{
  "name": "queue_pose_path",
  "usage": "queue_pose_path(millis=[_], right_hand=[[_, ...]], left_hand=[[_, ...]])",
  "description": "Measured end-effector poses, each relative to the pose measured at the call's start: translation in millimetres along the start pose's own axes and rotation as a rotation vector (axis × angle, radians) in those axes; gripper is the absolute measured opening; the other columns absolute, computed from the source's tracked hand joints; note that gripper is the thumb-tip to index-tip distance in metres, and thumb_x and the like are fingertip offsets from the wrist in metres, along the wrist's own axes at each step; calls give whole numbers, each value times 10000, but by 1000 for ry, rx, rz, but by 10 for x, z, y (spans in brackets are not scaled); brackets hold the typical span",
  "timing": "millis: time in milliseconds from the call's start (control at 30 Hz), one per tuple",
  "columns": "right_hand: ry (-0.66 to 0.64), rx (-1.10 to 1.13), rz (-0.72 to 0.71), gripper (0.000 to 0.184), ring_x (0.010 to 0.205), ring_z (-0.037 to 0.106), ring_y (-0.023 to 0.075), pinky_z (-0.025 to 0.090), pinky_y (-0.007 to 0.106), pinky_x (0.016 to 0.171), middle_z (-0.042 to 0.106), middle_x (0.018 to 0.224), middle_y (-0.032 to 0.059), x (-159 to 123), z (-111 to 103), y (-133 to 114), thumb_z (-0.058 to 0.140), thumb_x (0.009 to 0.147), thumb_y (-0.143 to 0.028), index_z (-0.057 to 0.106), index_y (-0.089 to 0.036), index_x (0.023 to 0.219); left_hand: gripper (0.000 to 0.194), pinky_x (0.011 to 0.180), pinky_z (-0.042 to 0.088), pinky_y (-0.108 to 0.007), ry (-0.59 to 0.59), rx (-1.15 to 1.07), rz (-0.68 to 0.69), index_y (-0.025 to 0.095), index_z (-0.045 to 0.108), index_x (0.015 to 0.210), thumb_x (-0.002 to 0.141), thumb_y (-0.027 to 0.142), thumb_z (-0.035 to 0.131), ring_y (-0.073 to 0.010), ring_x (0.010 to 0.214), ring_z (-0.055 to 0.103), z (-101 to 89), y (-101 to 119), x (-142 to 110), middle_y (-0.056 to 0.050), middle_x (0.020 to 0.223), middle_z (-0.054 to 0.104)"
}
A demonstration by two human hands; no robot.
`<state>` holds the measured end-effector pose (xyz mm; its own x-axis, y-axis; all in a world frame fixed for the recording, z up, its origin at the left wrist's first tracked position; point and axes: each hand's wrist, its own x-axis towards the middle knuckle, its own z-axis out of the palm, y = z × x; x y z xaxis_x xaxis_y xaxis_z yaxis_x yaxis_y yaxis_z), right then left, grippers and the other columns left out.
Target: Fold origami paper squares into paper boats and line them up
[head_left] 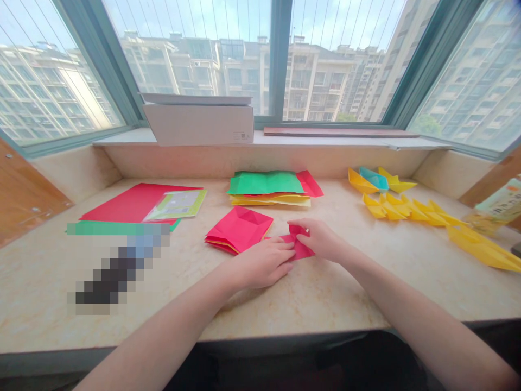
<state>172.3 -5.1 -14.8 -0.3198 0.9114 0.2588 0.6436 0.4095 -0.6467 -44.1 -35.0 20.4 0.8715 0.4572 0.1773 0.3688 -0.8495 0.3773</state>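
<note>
Small folded crimson origami paper (300,247) btwn both hands, above or on marble-look table (337,296); contact w/ surface hard to tell. Long axis approx upper-L to lower-R, partly hidden by fingers. R hand (316,239) slightly nearer, pinching upper part of paper. L hand (264,264) loosely curled, not clenched, against paper's lower-L edge; actual grip unclear. Just L of L hand, larger folded pink-red origami piece (238,229), crisp creases, thin yellow-orange layers at edge. Farther back, loose stack of green, red + yellow paper sheets (266,184). Off to R, glossy yellow paper boats (401,209) in a rough row, teal paper boat (373,179) at back. Far L, flat red sheet (134,203) under green-yellow printed leaflet (177,204).
</note>
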Motion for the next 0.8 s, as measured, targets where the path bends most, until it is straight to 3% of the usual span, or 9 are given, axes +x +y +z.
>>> queue_pose_path(millis=[233,467,800], right_hand=[[53,77,43,505,1046,691,240,537,435,955,723,1169,98,6,6,-19,618,832,-95,590,-213,1323],[47,61,55,511,935,699,227,547,409,897,744,1042,98,21,33,-32,680,810,-114,594,-163,1311],[55,46,63,426,936,702,223,535,400,909,752,1017,88,26,6,-74,675,811,-120,653,-173,1233]], left_hand=[[295,995,477,-397,-6,-57,-53,217,650,1187,988,276,441,-247,1112,620,-26,-64,-9,-89,1192,674],[333,1087,401,-413,-8,121,-127,143,652,1174,1002,209,374,-261,1233,528,10,-116,25,-136,1296,601],[323,1040,430,-431,74,63,-138,204,666,1184,995,276,415,-262,1144,559,48,-145,-13,-105,1237,618]])
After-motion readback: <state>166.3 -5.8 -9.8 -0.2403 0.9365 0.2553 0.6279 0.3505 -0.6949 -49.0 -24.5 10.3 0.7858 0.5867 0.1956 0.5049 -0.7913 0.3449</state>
